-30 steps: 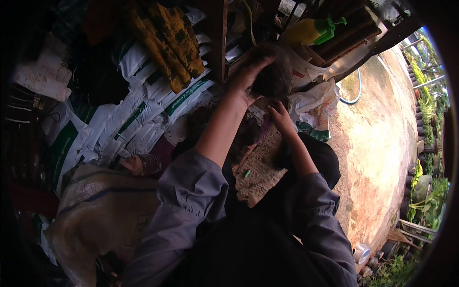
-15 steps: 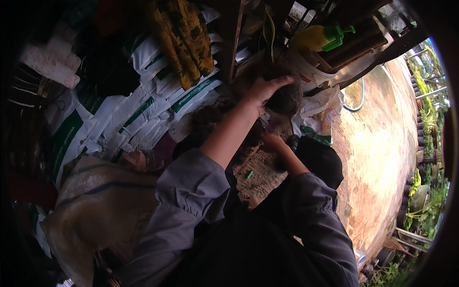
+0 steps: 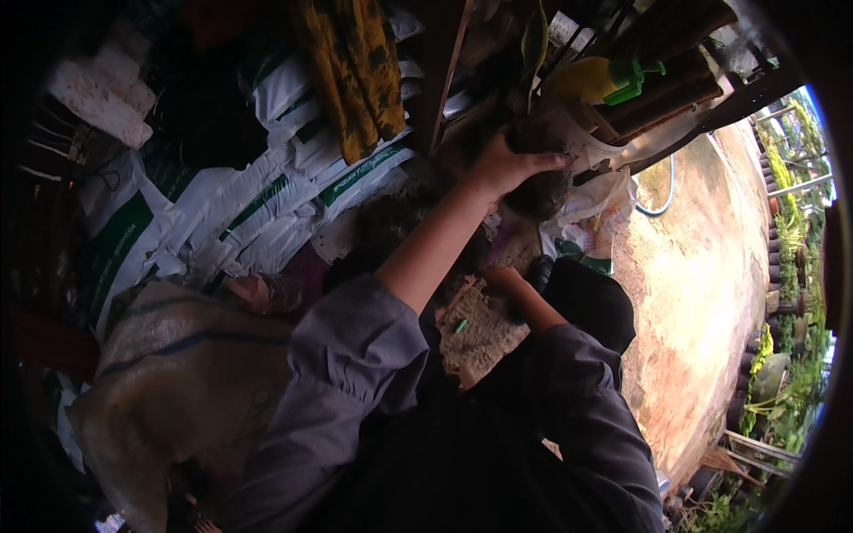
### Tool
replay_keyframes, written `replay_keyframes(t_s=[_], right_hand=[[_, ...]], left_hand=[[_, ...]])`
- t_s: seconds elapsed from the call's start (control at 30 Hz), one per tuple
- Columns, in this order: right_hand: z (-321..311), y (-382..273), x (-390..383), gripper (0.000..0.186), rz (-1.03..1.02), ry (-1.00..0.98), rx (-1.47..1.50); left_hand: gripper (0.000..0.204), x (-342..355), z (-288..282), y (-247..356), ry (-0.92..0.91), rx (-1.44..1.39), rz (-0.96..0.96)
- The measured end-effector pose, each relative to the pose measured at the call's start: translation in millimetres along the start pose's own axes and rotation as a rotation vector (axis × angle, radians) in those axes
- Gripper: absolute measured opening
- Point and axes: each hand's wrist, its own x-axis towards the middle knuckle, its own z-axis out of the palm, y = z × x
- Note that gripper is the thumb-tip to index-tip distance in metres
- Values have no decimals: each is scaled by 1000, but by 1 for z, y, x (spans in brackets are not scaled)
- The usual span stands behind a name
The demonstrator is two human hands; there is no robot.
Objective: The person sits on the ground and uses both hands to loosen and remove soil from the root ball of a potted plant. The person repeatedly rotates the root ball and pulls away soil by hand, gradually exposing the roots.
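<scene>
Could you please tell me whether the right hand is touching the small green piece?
Apart. The head view plainly shows a stretch of rough brown surface between the right hand and the small green piece.

Dark brown clump [image 3: 542, 194], blotched yellow cloth [image 3: 360, 89]

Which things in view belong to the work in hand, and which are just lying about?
In the work:
- dark clump, held in the left hand
- right hand, low down, hold unclear

Lying about, seemingly:
- yellow bottle
- yellow cloth
- white bags
- beige sack
</scene>
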Motion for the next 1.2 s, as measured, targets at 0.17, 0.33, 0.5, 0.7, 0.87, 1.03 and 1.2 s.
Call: replay_keyframes(t_s=[0.17, 0.33, 0.5, 0.7, 0.87, 1.03, 1.2], right_hand=[[-14, -16, -18, 59, -125, 65, -199], [-7, -15, -17, 47, -76, 101, -110], [-8, -19, -17, 44, -82, 125, -113], [-18, -28, -24, 42, -78, 99, -136], [-17, -26, -19, 54, -114, 131, -204], [-9, -22, -15, 42, -132, 148, -209], [-20, -8, 15, 39, -13, 61, -130]], left_hand=[[65, -5, -2, 6, 63, 8, -16], [50, -4, -2, 5, 4, -9, -6], [46, 0, -12, -5, 24, 0, -1], [49, -4, -13, -4, 85, 50, -33], [55, -5, -6, 4, 121, 56, -34], [55, -8, -7, 2, 185, 28, 55], [51, 0, -18, 6, 245, 37, 85]])
